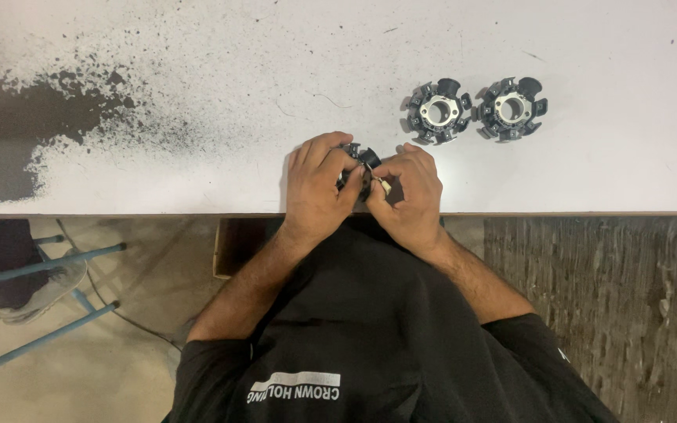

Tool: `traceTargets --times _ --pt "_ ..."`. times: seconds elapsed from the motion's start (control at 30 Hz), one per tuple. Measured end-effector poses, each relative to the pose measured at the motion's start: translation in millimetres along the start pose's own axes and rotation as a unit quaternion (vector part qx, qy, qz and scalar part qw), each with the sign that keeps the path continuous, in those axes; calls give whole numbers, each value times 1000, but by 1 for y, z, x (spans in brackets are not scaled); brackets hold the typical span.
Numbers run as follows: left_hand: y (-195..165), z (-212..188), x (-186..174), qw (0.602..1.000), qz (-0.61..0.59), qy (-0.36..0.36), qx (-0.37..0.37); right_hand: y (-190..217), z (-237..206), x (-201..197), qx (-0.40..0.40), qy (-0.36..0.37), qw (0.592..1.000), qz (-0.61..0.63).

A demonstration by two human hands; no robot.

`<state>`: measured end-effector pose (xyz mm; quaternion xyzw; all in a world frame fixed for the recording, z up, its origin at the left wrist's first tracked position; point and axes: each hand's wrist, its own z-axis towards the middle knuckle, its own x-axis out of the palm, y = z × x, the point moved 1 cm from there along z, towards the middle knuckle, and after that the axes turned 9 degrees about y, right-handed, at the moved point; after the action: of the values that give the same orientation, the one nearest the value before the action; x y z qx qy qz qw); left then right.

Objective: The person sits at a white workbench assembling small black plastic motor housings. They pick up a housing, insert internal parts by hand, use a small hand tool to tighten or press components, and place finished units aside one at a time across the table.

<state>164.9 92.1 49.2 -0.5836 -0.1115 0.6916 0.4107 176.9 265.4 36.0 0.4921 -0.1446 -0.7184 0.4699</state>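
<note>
Hands (319, 184) (410, 192) in closed grip on black toothed ring (363, 166), speckled white table (197, 78).

The person wears a black short-sleeved t-shirt (370, 329) with a small white printed mark on the chest. Both forearms are bare, with no watch or gloves.

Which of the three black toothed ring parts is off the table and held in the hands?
The ring part gripped between both hands at the table's near edge; the other two lie flat, side by side, untouched.
</note>
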Motion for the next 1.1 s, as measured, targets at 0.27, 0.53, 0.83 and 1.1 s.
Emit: traceTargets --times 0.27,0.53,0.83,1.1 --pt "2 -7 10 999 38 -20 2 -1 -5 0 -5 1 1000 21" --pt "6 -16 11 998 49 -36 17 9 -6 7 -51 -4 998 -31" --pt "8 -17 4 998 46 -45 25 17 -1 9 -48 7 998 -27" --pt "-3 -14 -34 996 39 -68 42 11 -14 4 1 -46 997 61"
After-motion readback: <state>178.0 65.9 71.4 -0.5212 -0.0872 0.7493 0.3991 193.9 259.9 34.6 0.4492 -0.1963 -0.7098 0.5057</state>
